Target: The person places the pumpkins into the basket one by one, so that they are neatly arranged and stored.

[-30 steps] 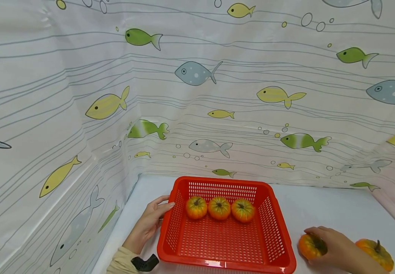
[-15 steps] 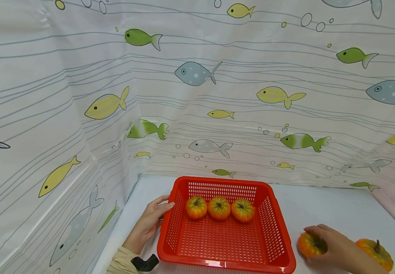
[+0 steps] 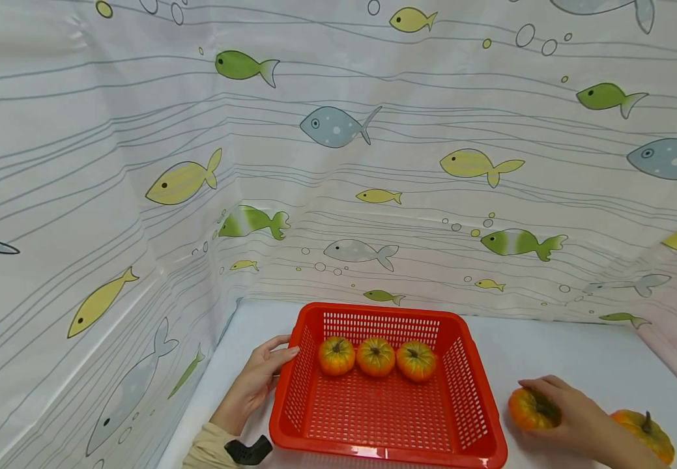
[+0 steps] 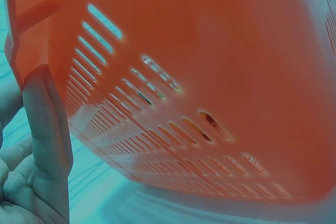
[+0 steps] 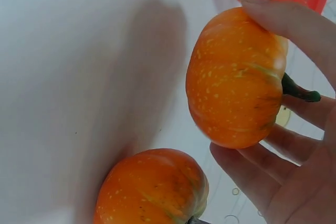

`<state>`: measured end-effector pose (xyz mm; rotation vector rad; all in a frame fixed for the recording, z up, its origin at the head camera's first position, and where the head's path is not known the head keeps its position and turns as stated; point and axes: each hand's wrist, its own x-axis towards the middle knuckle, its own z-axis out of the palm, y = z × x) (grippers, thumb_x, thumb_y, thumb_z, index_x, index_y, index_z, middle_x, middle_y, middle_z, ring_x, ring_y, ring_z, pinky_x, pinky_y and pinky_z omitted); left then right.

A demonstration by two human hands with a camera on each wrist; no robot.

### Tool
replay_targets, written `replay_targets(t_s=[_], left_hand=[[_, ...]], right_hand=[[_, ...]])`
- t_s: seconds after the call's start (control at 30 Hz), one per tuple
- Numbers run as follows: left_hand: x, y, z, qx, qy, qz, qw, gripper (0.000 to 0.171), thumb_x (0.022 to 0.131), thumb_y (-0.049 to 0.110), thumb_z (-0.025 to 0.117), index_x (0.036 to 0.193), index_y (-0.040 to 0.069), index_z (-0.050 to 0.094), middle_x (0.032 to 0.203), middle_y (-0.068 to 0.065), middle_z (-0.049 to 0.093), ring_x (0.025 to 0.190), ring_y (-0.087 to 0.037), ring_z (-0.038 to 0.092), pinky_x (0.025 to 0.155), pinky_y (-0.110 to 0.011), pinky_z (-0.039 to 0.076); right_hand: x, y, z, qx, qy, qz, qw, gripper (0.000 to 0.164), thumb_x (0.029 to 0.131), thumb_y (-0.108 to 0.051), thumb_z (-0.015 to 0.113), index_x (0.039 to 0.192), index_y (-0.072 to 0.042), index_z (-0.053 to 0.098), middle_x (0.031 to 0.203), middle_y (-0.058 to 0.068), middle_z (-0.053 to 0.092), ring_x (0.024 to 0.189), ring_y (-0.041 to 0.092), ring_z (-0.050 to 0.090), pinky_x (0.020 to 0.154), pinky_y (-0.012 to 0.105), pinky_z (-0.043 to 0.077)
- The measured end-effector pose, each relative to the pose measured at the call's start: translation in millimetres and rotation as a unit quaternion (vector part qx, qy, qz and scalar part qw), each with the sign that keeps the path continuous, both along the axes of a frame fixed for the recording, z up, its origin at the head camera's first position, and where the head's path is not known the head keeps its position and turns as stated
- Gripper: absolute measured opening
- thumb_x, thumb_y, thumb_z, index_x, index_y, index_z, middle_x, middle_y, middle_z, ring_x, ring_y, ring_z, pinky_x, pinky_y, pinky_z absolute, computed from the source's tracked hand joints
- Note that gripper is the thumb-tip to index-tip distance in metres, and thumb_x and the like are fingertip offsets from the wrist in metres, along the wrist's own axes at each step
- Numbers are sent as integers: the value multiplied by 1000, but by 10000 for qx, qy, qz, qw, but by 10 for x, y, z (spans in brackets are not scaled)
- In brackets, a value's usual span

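Observation:
A red slotted plastic basket [image 3: 379,423] holds three small orange-green pumpkins in a row along its back: a left one [image 3: 336,358], a middle one [image 3: 376,358] and a right one [image 3: 417,362]. My left hand [image 3: 253,378] grips the basket's left rim, thumb over the edge; the left wrist view shows fingers [image 4: 44,124] against the outer wall [image 4: 236,51]. To the right of the basket, my right hand [image 3: 578,420] holds another pumpkin [image 3: 524,410] between thumb and fingers. In the right wrist view, this pumpkin's green stem [image 5: 300,88] points toward the palm, and its shadow falls apart from it.
One more pumpkin [image 3: 646,435] sits on the white tabletop [image 3: 555,352] at the right, partly behind my right forearm. A fish-patterned sheet [image 3: 338,169] hangs at the back and along the sides.
My right hand and the pumpkin in it have shifted slightly up and left, toward the basket. The left hand and basket stay in place.

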<state>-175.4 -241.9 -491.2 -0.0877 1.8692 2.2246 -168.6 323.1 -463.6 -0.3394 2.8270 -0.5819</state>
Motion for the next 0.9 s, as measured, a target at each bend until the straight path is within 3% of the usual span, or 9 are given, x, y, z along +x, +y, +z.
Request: replay_targets(t_s=[0.1,0.27,0.37,0.5,0.7,0.9], left_hand=[[1,1,0,-15,-13,10,10000,60,102,23,65,151,0,38,125,-12,73,99,-18,78,87,-35,64],[1,0,-6,-25,16,8,10000,59,103,23,65,150,0,38,124,-12,74,98,-18,78,86,-35,64],[-1,-4,-10,-16,52,-12,10000,59,103,22,65,150,-1,38,124,-11,74,97,-17,78,86,-35,64],[-1,-3,-11,-4,50,-15,10000,58,103,22,64,150,-1,39,123,-11,74,98,-18,78,86,-35,64],[3,4,-8,-28,36,13,10000,59,103,23,65,150,0,39,124,-11,74,98,-18,78,86,-36,64],[-2,-2,-7,11,29,19,10000,59,102,22,65,150,0,39,122,-11,75,97,-18,78,85,-35,65]], right_hand=[[20,4,15,-54,301,235,9993,85,71,-45,92,139,-8,59,127,10,67,106,26,64,87,55,62],[47,-20,53,-255,483,271,9981,89,73,-45,92,142,-6,52,130,9,68,106,21,66,87,47,63],[57,-32,86,-387,600,300,9970,83,73,-45,91,139,-8,57,130,8,69,103,9,64,82,33,63],[66,-39,96,-612,1146,491,9903,75,71,-47,93,132,-13,64,124,2,70,95,-9,56,73,19,56],[48,-56,126,-879,1951,619,9749,73,66,-43,96,127,-15,68,116,2,71,95,-12,55,70,19,57],[18,-94,244,-829,1725,431,9806,74,69,-46,95,130,-17,66,123,3,70,98,-12,54,73,18,58]])
